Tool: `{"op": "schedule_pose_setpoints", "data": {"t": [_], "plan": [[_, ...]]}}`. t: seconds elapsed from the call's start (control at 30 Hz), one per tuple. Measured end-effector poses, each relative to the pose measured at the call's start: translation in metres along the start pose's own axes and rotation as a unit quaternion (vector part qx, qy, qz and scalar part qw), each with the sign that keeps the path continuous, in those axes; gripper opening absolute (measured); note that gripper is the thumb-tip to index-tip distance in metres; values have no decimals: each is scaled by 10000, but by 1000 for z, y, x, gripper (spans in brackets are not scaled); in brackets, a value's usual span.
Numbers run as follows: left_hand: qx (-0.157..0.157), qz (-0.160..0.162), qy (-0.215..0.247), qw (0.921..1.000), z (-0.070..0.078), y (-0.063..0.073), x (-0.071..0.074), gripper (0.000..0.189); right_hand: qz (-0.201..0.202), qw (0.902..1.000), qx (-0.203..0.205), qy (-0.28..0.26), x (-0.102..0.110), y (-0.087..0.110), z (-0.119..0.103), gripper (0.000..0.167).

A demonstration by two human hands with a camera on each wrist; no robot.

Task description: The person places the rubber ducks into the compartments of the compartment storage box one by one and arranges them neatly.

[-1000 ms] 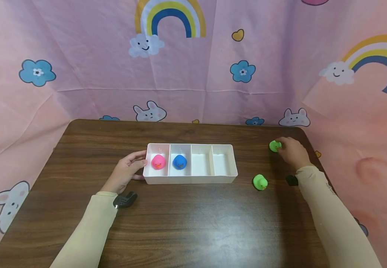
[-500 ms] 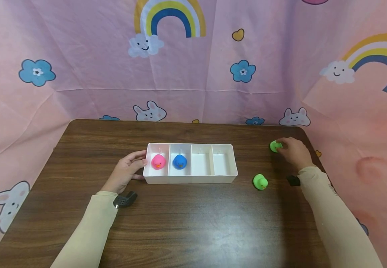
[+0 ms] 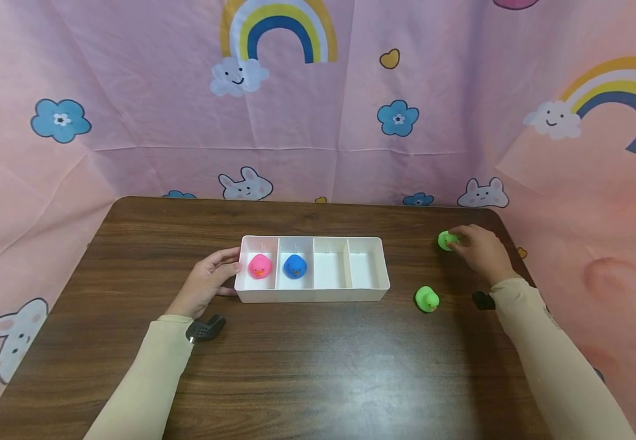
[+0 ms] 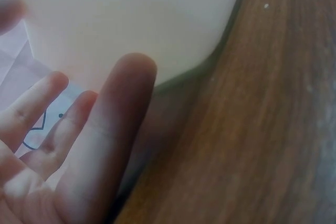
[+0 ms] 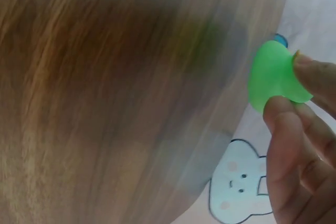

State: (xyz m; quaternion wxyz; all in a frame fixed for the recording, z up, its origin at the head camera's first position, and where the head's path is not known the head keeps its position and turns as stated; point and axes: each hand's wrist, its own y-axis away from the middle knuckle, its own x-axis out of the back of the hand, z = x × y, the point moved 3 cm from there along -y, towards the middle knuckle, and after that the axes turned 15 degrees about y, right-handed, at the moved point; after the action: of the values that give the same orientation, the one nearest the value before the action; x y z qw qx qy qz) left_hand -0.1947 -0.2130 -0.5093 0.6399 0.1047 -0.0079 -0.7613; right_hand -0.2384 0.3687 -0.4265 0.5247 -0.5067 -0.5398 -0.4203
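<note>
A white tray with four-sided compartments stands mid-table. My left hand rests against its left end, fingers spread and fairly straight; in the left wrist view the thumb lies along the tray's end wall. A pink rubber duck sits in the leftmost compartment and a blue rubber duck in the one beside it. At the far right, my right hand pinches a green rubber duck between thumb and fingertips. Another green duck sits on the table, nearer the front.
The brown wooden table has rounded far corners. Behind it and along both sides hangs a pink cloth printed with rainbows, flowers and rabbits. Each wrist carries a small black device, such as the left one.
My right hand has shifted slightly left with the green rubber duck in its fingers. The left hand, the tray and the other ducks have stayed in place.
</note>
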Motion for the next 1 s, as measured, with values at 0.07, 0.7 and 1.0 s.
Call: {"op": "schedule_pose_setpoints", "data": {"t": [0.07,0.7,1.0], "plan": [[-1,-2,16,10000,0,0,0,57,145,9999,93,-10,3,2,-5,32],[16,14,-5,10000,3,3,-2,58,932,9919,862,-93,37,1,-67,31],[-20,31,21,10000,1,2,-2,57,919,9886,1175,-218,51,4,-106,30]]}}
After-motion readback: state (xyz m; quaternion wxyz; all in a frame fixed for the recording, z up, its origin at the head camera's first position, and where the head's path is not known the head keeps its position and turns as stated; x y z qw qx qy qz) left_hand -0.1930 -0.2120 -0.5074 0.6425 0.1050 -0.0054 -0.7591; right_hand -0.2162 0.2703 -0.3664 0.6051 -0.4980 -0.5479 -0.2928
